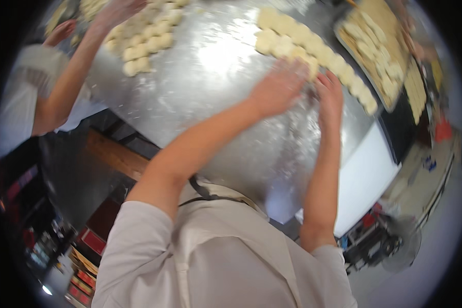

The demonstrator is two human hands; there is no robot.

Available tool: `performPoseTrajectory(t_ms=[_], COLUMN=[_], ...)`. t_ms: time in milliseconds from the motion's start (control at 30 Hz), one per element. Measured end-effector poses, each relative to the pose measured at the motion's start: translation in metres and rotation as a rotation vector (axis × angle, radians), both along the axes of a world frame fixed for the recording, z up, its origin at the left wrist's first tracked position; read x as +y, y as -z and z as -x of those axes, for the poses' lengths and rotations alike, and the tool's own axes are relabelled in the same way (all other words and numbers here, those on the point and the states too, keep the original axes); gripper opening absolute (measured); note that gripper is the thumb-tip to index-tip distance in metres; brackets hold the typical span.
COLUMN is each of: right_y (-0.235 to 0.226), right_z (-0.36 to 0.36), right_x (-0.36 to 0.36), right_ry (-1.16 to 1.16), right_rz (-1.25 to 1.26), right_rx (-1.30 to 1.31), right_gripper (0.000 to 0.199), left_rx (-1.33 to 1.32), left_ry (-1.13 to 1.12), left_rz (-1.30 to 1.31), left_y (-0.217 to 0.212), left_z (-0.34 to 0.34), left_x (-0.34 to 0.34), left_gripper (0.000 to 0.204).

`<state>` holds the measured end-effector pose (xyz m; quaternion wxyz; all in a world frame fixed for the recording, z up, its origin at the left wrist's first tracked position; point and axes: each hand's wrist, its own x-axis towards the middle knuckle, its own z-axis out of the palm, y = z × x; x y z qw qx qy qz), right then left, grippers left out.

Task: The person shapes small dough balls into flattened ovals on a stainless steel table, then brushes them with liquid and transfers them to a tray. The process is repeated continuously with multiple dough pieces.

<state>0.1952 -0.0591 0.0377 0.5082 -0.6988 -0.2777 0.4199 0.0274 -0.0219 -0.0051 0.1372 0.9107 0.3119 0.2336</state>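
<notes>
Two rows of pale, round dough pieces (321, 50) lie on a floured metal table (205, 97), touching one another and slanting from the far middle down to the right. My left hand (280, 88) rests flat, fingers stretched out, on the near end of the shorter row. Just right of it, my right hand (330, 97) is beside that same end, its fingertips parted and close to the dough. Both hands are a little blurred. Whatever lies under my left fingers is hidden.
A tray (364, 49) of flattened dough strips stands at the right edge. Another cluster of dough balls (143, 49) lies far left, where a co-worker's arm (79, 77) reaches over the table. A fan (403, 246) stands at lower right.
</notes>
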Motion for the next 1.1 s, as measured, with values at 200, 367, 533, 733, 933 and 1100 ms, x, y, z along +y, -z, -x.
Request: performPoseTrajectory(t_ms=[200,367,533,733,933,1100], right_y=[0.013,-0.022,-0.013,0.023,0.021,-0.007], right_z=[0.014,0.134,0.248,0.374,0.378,0.321], right_x=[-0.011,-0.058,0.026,0.082,0.062,0.041], right_ry=[0.088,-0.32,-0.586,-0.87,-0.621,-0.56], right_rz=[-0.162,-0.061,-0.319,-0.584,-0.54,-0.266], right_rx=[-0.405,-0.201,-0.403,-0.634,-0.579,-0.315], right_gripper=[0.049,0.021,0.027,0.031,0.033,0.039], left_rx=[-0.293,-0.379,-0.236,-0.395,-0.447,-0.472], left_ry=[-0.065,-0.57,-1.004,-0.85,-0.885,-0.869], left_rz=[-0.016,0.124,0.073,0.211,0.196,0.426], left_y=[-0.001,-0.004,-0.033,0.001,-0.009,-0.036], left_z=[0.044,0.198,0.331,0.37,0.349,0.336], left_x=[-0.012,-0.07,-0.022,-0.009,-0.015,-0.001], left_gripper=[0.063,0.062,0.065,0.051,0.043,0.044])
